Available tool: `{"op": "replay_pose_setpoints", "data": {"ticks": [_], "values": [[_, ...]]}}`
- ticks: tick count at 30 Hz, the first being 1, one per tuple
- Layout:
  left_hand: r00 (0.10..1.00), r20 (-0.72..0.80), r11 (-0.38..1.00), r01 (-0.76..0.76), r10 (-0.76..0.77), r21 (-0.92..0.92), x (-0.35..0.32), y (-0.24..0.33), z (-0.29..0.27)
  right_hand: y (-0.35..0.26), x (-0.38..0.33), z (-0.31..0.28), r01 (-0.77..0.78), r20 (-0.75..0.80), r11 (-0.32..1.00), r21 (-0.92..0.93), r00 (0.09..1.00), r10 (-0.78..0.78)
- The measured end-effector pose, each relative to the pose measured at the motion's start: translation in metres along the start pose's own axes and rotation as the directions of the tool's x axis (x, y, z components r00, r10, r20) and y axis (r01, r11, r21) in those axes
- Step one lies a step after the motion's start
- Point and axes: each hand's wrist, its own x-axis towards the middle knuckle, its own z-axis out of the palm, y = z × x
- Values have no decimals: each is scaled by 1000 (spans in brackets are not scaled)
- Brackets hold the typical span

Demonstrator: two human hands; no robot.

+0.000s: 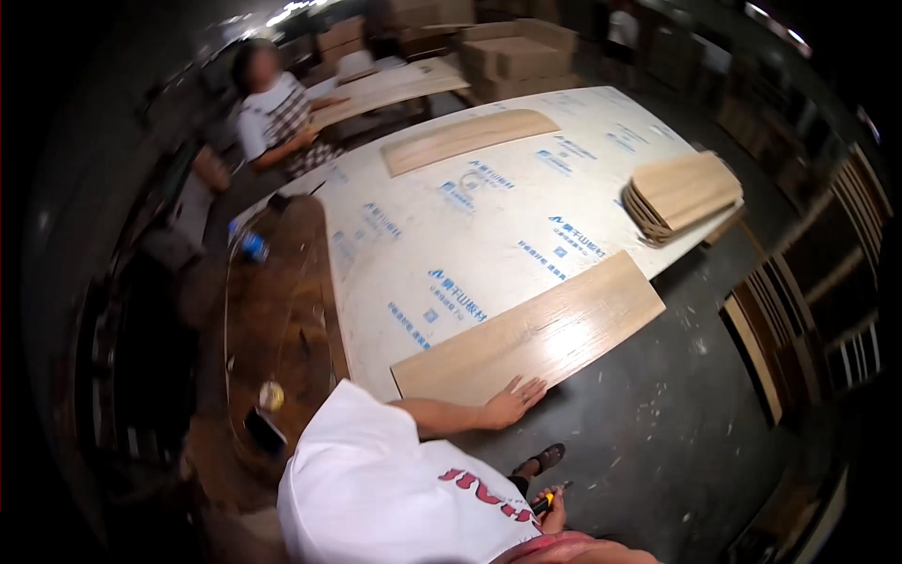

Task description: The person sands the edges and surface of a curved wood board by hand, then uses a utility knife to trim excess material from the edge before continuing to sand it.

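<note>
A long wood-grain board (536,329) lies at the near edge of the large white sheet-covered table, its right end reaching past the tabletop. My left hand (513,404) rests on the board's near edge, fingers stretched out and nothing gripped. Lower down, beside my body, my right hand (556,515) is closed round a small yellow-and-black hand tool (542,505). A narrow tip sticks out past the fingers; the tool's exact kind is too small to tell.
The white table (507,202) carries a curved-end board (470,139) and a stack of rounded panels (684,188). A brown side table (282,310) holds a phone (265,430) and a tape roll (272,395). Another person (277,117) works at the far left. Boards (752,357) lean at right.
</note>
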Motion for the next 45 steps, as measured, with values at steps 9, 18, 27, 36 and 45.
{"op": "replay_pose_setpoints", "data": {"ticks": [9,18,27,36,45], "values": [[895,73,898,437,-439,42,119,5,5,-187,50,14,-268,-60,943,-200,963,261],[878,134,847,478,-459,-233,124,-35,-95,-287,121,73,-199,162,924,-325,951,262],[449,-354,569,704,-820,-425,79,-138,-168,-303,191,206,-88,349,864,-497,891,292],[193,-661,481,829,-725,-286,-7,-134,-158,-289,243,282,-110,283,880,-461,922,264],[-361,-616,68,825,-700,-561,-124,-94,-126,-292,364,417,125,416,874,-470,904,95]]}}
